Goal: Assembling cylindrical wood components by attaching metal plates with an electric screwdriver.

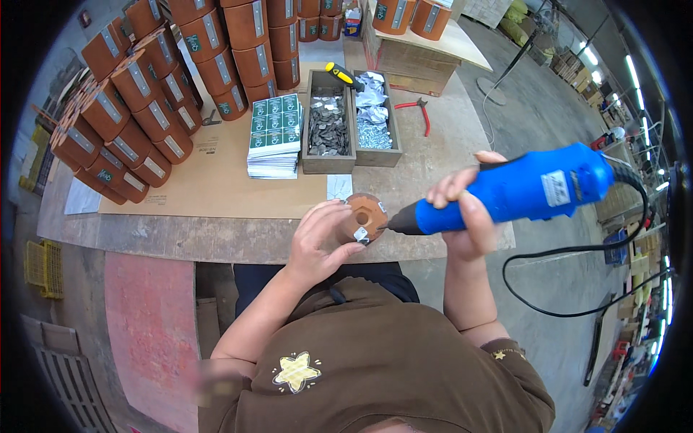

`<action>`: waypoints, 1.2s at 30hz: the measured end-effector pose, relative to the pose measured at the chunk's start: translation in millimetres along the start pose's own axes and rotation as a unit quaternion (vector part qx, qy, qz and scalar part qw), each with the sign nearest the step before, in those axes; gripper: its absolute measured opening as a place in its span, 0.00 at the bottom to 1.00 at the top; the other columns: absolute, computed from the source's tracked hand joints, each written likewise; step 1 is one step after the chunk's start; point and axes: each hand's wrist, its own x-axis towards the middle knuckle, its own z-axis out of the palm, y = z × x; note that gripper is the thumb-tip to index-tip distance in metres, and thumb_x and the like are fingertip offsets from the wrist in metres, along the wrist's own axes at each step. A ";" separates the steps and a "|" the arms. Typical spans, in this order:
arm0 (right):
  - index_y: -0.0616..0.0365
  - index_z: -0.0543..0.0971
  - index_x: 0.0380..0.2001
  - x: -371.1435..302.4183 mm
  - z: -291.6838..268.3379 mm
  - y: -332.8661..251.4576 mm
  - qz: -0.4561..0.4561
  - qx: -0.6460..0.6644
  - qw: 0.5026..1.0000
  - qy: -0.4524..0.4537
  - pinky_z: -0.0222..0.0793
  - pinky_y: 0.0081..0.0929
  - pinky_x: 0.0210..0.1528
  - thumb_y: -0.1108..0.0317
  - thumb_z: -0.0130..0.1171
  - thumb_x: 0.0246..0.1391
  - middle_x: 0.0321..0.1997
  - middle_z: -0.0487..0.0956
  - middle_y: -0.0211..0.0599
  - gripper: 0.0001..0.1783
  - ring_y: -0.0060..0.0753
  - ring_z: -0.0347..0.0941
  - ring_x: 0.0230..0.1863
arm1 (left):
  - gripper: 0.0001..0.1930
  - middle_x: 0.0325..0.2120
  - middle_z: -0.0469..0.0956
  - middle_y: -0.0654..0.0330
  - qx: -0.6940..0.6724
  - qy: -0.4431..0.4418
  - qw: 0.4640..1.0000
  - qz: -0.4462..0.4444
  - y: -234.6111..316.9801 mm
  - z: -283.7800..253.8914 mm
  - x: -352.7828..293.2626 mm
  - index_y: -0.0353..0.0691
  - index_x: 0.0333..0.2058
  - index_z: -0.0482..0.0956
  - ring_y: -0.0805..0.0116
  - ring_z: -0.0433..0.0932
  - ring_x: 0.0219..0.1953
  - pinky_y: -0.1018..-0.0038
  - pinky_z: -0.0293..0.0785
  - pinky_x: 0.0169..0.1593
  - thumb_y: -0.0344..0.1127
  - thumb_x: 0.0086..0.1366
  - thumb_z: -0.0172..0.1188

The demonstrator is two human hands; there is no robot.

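Note:
My left hand [316, 244] is closed around the side of a small terracotta pot [371, 207] at the table's front edge. The pot is tipped so that its bottom, with a round centre hole, shows. Small metal pieces sit at its rim. In my right hand [471, 220] is a blue electric screwdriver [521, 184] with a black nose, lying nearly level. Its tip points left and meets the pot's right edge; whether a screw sits there is too small to tell. A black cord runs from the tool's back end.
Terracotta pots with metal strips stand in tall stacks [155, 115] at the left and back. A wooden box [328, 164] holds flat metal pieces; another [379, 156] holds screws. Nearby are printed cards [273, 137], red-handled pliers [424, 115] and a yellow-black screwdriver [343, 74].

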 end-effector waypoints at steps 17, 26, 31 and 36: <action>0.62 0.55 0.50 -0.2 -48.2 -25.9 -0.046 0.092 0.993 0.057 0.67 0.33 0.31 0.67 0.45 0.44 0.25 0.68 0.36 0.28 0.30 0.67 0.24 | 0.07 0.17 0.72 0.59 0.081 -0.011 0.997 0.000 -6.4 -10.2 22.9 0.36 0.20 0.73 0.64 0.71 0.23 0.73 0.65 0.30 0.28 0.44 0.64; 0.63 0.57 0.49 -3.7 -61.2 -25.8 -0.055 0.034 0.995 0.076 0.65 0.29 0.29 0.66 0.46 0.45 0.25 0.68 0.34 0.27 0.26 0.65 0.24 | 0.19 0.44 0.67 0.54 0.114 -0.159 0.981 -0.017 0.4 8.5 19.0 0.39 0.31 0.76 0.52 0.66 0.46 0.62 0.63 0.47 0.35 0.37 0.68; 0.63 0.57 0.49 -3.6 -68.2 -23.7 -0.050 0.030 0.995 0.080 0.65 0.30 0.30 0.67 0.46 0.45 0.25 0.68 0.34 0.27 0.26 0.65 0.25 | 0.20 0.48 0.67 0.53 0.151 -0.185 0.971 0.024 -5.2 3.2 1.9 0.38 0.34 0.76 0.50 0.62 0.52 0.61 0.60 0.52 0.30 0.36 0.68; 0.63 0.57 0.50 -1.8 -69.5 -18.7 -0.043 0.034 0.995 0.089 0.65 0.30 0.30 0.67 0.46 0.45 0.25 0.68 0.34 0.27 0.26 0.65 0.25 | 0.17 0.44 0.71 0.52 0.118 -0.127 0.984 0.043 3.7 5.3 -6.8 0.36 0.33 0.76 0.50 0.65 0.50 0.63 0.62 0.51 0.29 0.40 0.65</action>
